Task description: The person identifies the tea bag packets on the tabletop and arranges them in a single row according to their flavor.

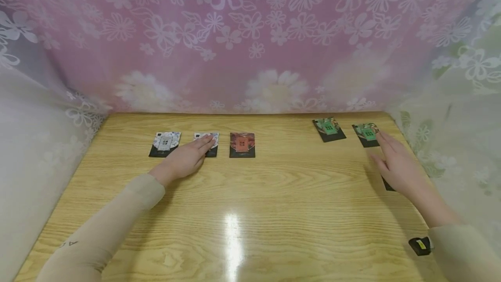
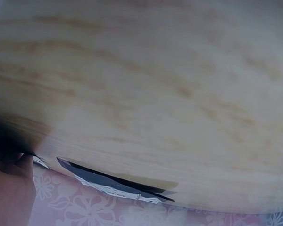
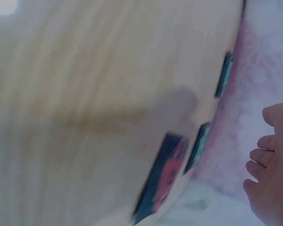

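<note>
My left hand lies with extended fingers on a white-and-black flat sachet, covering part of it. Left of that is a matching sachet, and to its right a red-and-black one. Over at the right side, my right hand is held above the table with its fingers extended, fingertips at the edge of a green-and-black sachet. Beneath this hand a further sachet shows only a dark corner; the right wrist view reveals its red label. Another green sachet lies slightly left.
The wooden table ends at a pink floral curtain behind, with pale floral cloth along the right side. Near my right sleeve sits a small black object with a yellow mark.
</note>
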`<act>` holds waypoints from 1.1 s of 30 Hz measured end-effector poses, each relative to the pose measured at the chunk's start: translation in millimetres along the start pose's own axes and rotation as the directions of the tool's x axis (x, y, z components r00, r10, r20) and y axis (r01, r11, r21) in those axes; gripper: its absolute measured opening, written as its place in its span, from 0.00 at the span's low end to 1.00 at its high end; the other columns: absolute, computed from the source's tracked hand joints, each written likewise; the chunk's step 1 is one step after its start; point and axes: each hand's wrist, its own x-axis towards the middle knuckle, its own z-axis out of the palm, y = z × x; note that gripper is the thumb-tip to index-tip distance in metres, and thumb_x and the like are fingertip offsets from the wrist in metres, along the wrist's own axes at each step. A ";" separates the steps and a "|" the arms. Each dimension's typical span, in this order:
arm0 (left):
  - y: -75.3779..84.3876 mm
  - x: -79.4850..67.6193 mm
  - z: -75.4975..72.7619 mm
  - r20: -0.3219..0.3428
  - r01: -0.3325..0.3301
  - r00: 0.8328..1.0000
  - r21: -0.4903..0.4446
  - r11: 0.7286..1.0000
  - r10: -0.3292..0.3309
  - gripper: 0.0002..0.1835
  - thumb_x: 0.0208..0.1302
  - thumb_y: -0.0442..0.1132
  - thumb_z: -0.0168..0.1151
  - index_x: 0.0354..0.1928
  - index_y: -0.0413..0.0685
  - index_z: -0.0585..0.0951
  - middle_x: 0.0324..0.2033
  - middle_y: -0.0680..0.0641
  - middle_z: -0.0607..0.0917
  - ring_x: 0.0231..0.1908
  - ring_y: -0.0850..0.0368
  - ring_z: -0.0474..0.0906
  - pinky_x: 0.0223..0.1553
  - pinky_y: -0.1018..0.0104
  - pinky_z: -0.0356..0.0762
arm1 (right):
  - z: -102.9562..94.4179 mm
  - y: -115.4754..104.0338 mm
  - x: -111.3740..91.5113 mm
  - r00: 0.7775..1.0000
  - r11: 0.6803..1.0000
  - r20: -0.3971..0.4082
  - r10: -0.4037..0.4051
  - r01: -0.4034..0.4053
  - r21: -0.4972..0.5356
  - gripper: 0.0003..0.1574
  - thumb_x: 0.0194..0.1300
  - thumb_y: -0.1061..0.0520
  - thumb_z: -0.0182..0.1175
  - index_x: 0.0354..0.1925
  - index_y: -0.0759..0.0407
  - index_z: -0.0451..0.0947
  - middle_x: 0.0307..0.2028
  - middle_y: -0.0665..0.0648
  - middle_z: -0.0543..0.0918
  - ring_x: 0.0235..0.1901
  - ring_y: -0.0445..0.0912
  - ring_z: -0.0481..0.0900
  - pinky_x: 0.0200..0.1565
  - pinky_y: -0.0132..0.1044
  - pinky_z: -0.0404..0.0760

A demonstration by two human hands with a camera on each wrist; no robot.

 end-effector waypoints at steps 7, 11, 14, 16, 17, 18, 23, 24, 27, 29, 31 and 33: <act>-0.9 -0.2 1.2 -0.007 0.000 1.000 0.003 1.000 0.000 0.32 0.84 0.39 0.47 0.84 0.43 0.58 0.83 0.39 0.59 0.82 0.41 0.58 0.83 0.44 0.61 | 9.6 25.5 -27.2 1.000 1.000 -0.019 0.018 -0.018 -0.006 0.39 0.84 0.58 0.51 0.79 0.79 0.52 0.76 0.84 0.58 0.77 0.77 0.54 0.80 0.72 0.51; -1.5 0.1 1.8 -0.012 -0.004 1.000 0.007 1.000 0.004 0.32 0.84 0.39 0.46 0.84 0.43 0.58 0.83 0.39 0.59 0.82 0.40 0.58 0.83 0.44 0.61 | 15.8 33.7 -40.2 1.000 1.000 -0.004 0.026 -0.026 -0.015 0.39 0.84 0.58 0.51 0.79 0.80 0.53 0.75 0.85 0.59 0.77 0.78 0.54 0.79 0.73 0.51; -1.7 0.3 2.5 -0.015 -0.010 1.000 0.008 1.000 0.010 0.32 0.84 0.39 0.46 0.84 0.43 0.58 0.83 0.38 0.59 0.82 0.40 0.58 0.83 0.44 0.60 | 19.6 37.8 -48.1 1.000 1.000 0.010 0.029 -0.029 -0.005 0.39 0.84 0.57 0.52 0.79 0.80 0.53 0.75 0.85 0.58 0.76 0.79 0.55 0.78 0.75 0.51; -1.7 0.3 2.7 -0.017 -0.013 1.000 0.006 1.000 0.013 0.32 0.83 0.39 0.46 0.84 0.42 0.58 0.83 0.38 0.59 0.82 0.40 0.58 0.83 0.44 0.60 | 22.1 40.7 -51.9 1.000 1.000 0.011 0.020 -0.020 0.003 0.40 0.84 0.57 0.53 0.79 0.80 0.53 0.75 0.85 0.58 0.76 0.79 0.55 0.78 0.75 0.52; -1.5 0.2 2.7 -0.019 -0.014 1.000 0.004 1.000 0.014 0.32 0.83 0.39 0.46 0.84 0.42 0.58 0.83 0.38 0.60 0.82 0.40 0.58 0.83 0.44 0.60 | 23.3 42.3 -53.5 1.000 1.000 0.011 0.015 -0.015 0.001 0.40 0.84 0.57 0.53 0.79 0.80 0.53 0.75 0.85 0.58 0.76 0.79 0.55 0.79 0.73 0.51; -1.2 -0.1 2.5 -0.021 -0.015 1.000 0.002 1.000 0.015 0.32 0.83 0.39 0.47 0.84 0.42 0.58 0.83 0.38 0.60 0.82 0.40 0.58 0.83 0.44 0.60 | 24.6 44.0 -55.1 1.000 1.000 0.014 0.011 -0.011 -0.002 0.40 0.84 0.56 0.53 0.79 0.80 0.53 0.76 0.84 0.58 0.77 0.78 0.55 0.80 0.72 0.50; -0.1 -0.9 1.0 -0.022 -0.011 1.000 -0.003 1.000 0.011 0.32 0.83 0.38 0.47 0.84 0.41 0.58 0.83 0.38 0.60 0.82 0.39 0.58 0.83 0.43 0.61 | 31.3 51.7 -60.3 0.998 1.000 0.062 0.013 -0.013 0.000 0.42 0.84 0.54 0.53 0.80 0.78 0.51 0.78 0.82 0.55 0.78 0.77 0.52 0.83 0.68 0.45; 0.2 -1.1 0.8 -0.022 -0.011 1.000 -0.004 1.000 0.011 0.32 0.83 0.38 0.47 0.84 0.41 0.58 0.83 0.37 0.60 0.82 0.39 0.58 0.83 0.43 0.61 | 32.3 52.7 -61.0 0.997 1.000 0.079 0.020 -0.020 0.007 0.43 0.84 0.53 0.53 0.81 0.78 0.50 0.78 0.82 0.54 0.78 0.78 0.51 0.82 0.70 0.45; 1.1 -1.3 0.3 -0.024 -0.010 1.000 -0.008 1.000 0.010 0.31 0.83 0.37 0.47 0.84 0.41 0.58 0.83 0.37 0.60 0.82 0.39 0.58 0.83 0.43 0.61 | 33.9 54.7 -62.4 0.991 0.999 0.130 0.040 -0.044 0.027 0.44 0.85 0.52 0.52 0.81 0.78 0.48 0.79 0.83 0.51 0.77 0.80 0.50 0.78 0.76 0.48; 1.3 -1.3 0.6 -0.024 -0.009 1.000 -0.010 1.000 0.009 0.31 0.83 0.38 0.47 0.84 0.41 0.58 0.83 0.37 0.60 0.82 0.39 0.58 0.83 0.43 0.60 | 34.5 55.4 -62.9 0.988 0.998 0.148 0.048 -0.053 0.035 0.44 0.85 0.52 0.52 0.81 0.78 0.48 0.79 0.83 0.51 0.77 0.81 0.49 0.78 0.77 0.48; 1.2 -1.3 1.1 -0.025 -0.007 1.000 -0.010 1.000 0.007 0.32 0.83 0.38 0.47 0.84 0.41 0.58 0.83 0.38 0.60 0.82 0.39 0.58 0.83 0.43 0.61 | 35.8 55.7 -63.1 0.987 0.998 0.155 0.050 -0.056 0.032 0.44 0.85 0.52 0.52 0.81 0.78 0.47 0.78 0.84 0.51 0.77 0.81 0.49 0.78 0.76 0.48; 0.8 -1.1 1.7 -0.019 -0.002 1.000 -0.009 1.000 0.001 0.32 0.83 0.38 0.47 0.84 0.42 0.58 0.83 0.38 0.59 0.82 0.40 0.57 0.83 0.43 0.60 | 37.2 55.8 -63.2 0.988 0.998 0.148 0.049 -0.053 0.026 0.44 0.85 0.52 0.51 0.81 0.78 0.47 0.78 0.84 0.52 0.77 0.81 0.49 0.79 0.75 0.46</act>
